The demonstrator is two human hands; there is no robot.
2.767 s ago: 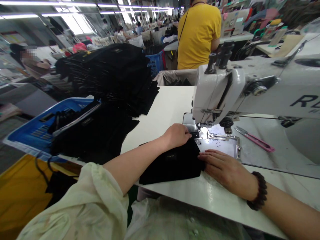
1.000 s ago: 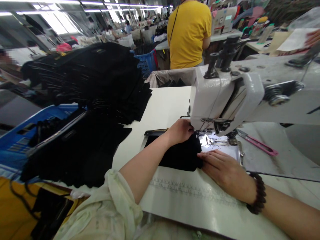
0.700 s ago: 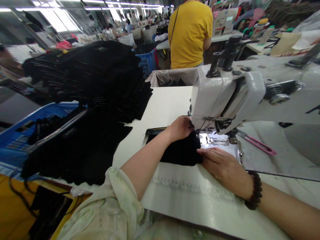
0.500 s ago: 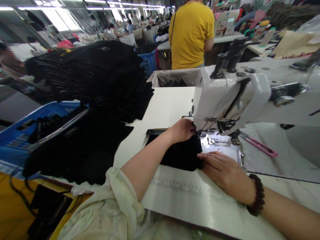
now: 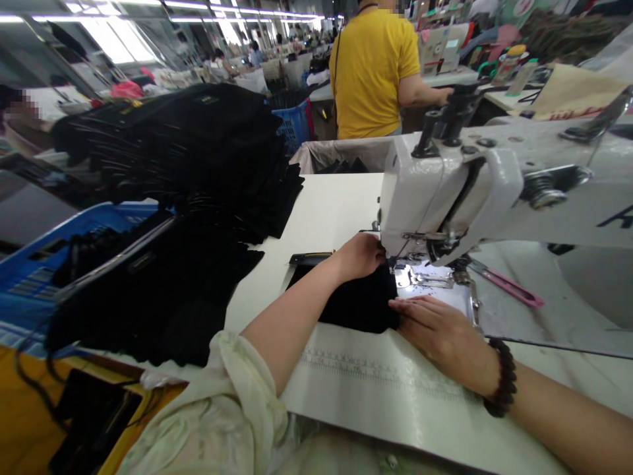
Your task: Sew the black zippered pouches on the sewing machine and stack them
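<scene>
A black fabric piece (image 5: 359, 303) lies flat on the white sewing table, its right edge beside the needle area of a white sewing machine (image 5: 420, 198). My left hand (image 5: 363, 256) is closed on the far part of the fabric, right against the machine head; its fingertips are partly hidden there. My right hand (image 5: 440, 333) lies with fingers stretched out, their tips touching the fabric's right edge; its thumb is mostly hidden. A dark strip with a zipper (image 5: 311, 258) shows at the fabric's far left edge.
Black fabric pieces (image 5: 188, 145) are piled high on the left, over a blue basket (image 5: 30, 284). Pink-handled thread snips (image 5: 519, 290) lie right of the needle plate. A ruler scale (image 5: 366, 371) runs along the table front. A person in yellow (image 5: 373, 72) stands beyond a cloth-lined bin (image 5: 309, 155).
Both hands stay almost in place on the fabric. The view shifts slightly, bringing the machine a little left. The person in yellow now stretches an arm to the right.
</scene>
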